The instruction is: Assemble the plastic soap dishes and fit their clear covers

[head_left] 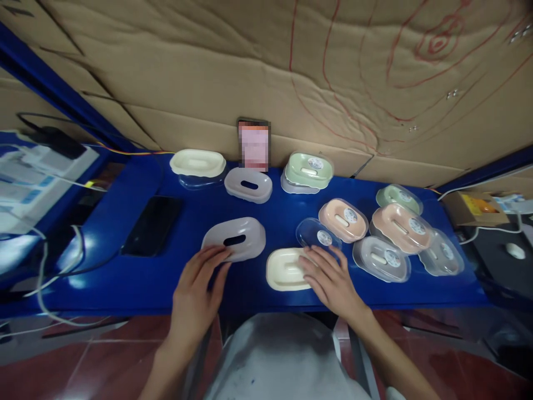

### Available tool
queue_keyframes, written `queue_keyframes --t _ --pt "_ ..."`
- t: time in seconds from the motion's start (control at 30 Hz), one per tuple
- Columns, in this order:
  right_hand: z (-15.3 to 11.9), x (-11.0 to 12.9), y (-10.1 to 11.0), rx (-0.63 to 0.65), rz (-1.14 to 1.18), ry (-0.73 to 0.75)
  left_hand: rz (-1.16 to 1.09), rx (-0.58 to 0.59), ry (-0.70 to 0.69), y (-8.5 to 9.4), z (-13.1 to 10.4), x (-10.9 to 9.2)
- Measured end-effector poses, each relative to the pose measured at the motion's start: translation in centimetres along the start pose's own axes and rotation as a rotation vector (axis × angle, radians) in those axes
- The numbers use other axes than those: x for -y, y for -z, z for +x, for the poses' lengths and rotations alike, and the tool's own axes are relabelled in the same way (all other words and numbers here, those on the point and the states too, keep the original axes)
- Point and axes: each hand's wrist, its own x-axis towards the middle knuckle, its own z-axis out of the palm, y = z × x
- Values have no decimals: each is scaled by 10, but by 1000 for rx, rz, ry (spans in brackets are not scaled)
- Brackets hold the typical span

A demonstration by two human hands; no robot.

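My left hand [204, 278] touches the front left edge of a grey oval tray [252, 239] with a dark slot in its middle; its fingers are apart. On the right edge of a cream dish [283, 271] rest the spread fingers of my right hand [328, 275]. Just behind that dish lies a clear lid [308, 230] with a round label. A second slotted grey tray [260, 186] stands further back, beside a cream dish [197, 163] on a clear lid.
Stacked, lidded boxes in green [297, 164], peach [339, 214] and grey [375, 272] fill the right side. A black phone [152, 225] lies left; a lit screen [255, 145] leans on the cardboard wall [187, 83]. Cables and a power strip [45, 194] are far left.
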Motion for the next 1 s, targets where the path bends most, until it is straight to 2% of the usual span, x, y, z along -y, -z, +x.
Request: queue_keyframes --t 0.07,0.17,0.2,0.27,0.37,0.5,0.6,0.77,0.83,0.93,1.0 --pt "-12 2 -5 -6 46 11 -58 -18 -13 3 -4 -12" --pt "-27 0 -9 -95 82 -9 -51 84 -198 -8 -9 -42" --pt "-31 0 -9 -94 80 -7 -43 136 -259 -15 -10 -52" --pt "-33 -2 -6 -6 58 11 -41 220 -344 -29 -10 -67" --pt "-32 -3 0 144 25 41 -34 261 -412 -46 -11 -73" --pt "-31 -8 3 186 31 72 -26 306 -465 -55 -15 -65" --pt "-29 -17 5 183 73 50 -44 335 -443 -52 -18 -61" --pt "-15 -33 1 -9 8 -307 -104 275 -291 -36 -19 -53" --pt "-9 -36 0 -66 59 -379 -164 247 -186 -31 -19 -46" --pt "-4 -32 3 -124 276 -390 -242 254 -45 -30 -18 -37" --pt "-4 -24 6 -74 397 -293 -266 265 1 -33 -16 -34"
